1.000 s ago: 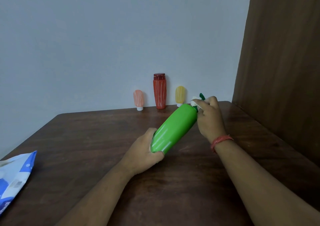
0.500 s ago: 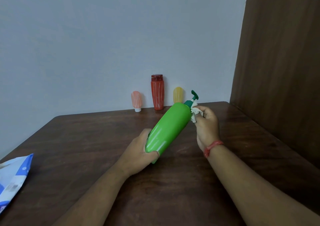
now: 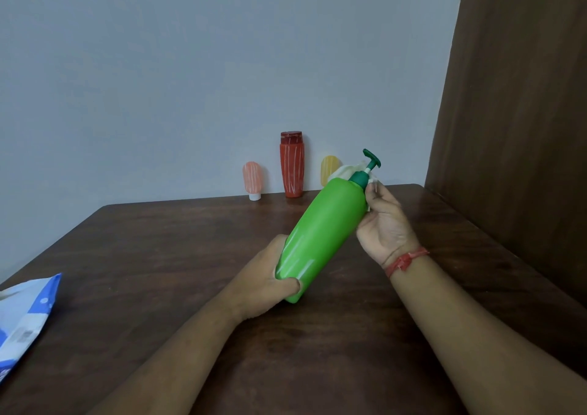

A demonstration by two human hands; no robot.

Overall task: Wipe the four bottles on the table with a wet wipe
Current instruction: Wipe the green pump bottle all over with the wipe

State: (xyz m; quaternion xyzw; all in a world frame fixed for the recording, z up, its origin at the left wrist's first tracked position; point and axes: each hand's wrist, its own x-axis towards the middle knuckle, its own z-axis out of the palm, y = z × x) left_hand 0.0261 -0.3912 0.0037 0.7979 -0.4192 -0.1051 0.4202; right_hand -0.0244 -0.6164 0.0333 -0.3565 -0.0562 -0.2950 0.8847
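Note:
A big green pump bottle [image 3: 324,233] is held tilted above the dark wooden table [image 3: 158,256], pump end up and to the right. My left hand [image 3: 270,281] grips its base. My right hand [image 3: 386,224] presses a white wet wipe [image 3: 344,170] around the bottle's neck, under the dark green pump. Against the wall at the table's back edge stand a small pink bottle [image 3: 252,179], a taller red bottle [image 3: 292,164] and a small yellow bottle [image 3: 328,168], partly hidden behind the wipe.
A blue and white wet wipe pack [image 3: 25,316] lies at the table's left edge. A brown wooden panel [image 3: 514,113] rises along the right side of the table. A pale wall stands behind.
The green bottle has been raised and tilted more upright. My right hand has turned palm up and wrapped the wipe around the neck, so the pump now shows above it.

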